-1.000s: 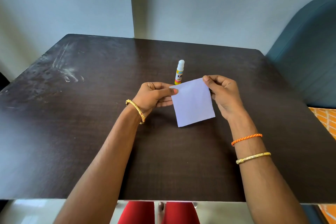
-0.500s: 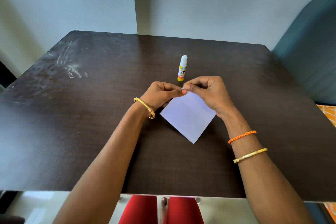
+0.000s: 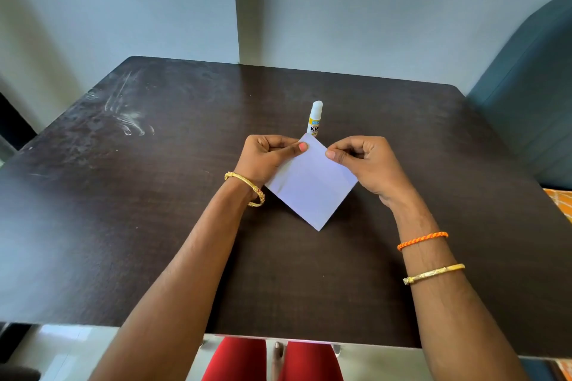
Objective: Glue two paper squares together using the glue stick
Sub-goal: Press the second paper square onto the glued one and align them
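Note:
A white paper square [image 3: 311,185] is held above the dark table [image 3: 154,210], turned like a diamond with one corner pointing toward me. My left hand [image 3: 266,158] pinches its upper left edge between thumb and fingers. My right hand [image 3: 365,161] pinches the upper right edge. I cannot tell whether it is one sheet or two stacked. Just behind the paper's top corner, a capped glue stick [image 3: 315,119] with a white cap and yellow label stands upright on the table.
A teal upholstered chair [image 3: 532,96] stands at the table's right side. Pale walls rise behind the far edge. White smears [image 3: 130,120] mark the table's far left. My red-clad legs show below the near edge.
My hands have moved apart along the paper's upper edges; half a second ago both pinched its top corner. A second ago the paper hung squarer, held at its two upper corners.

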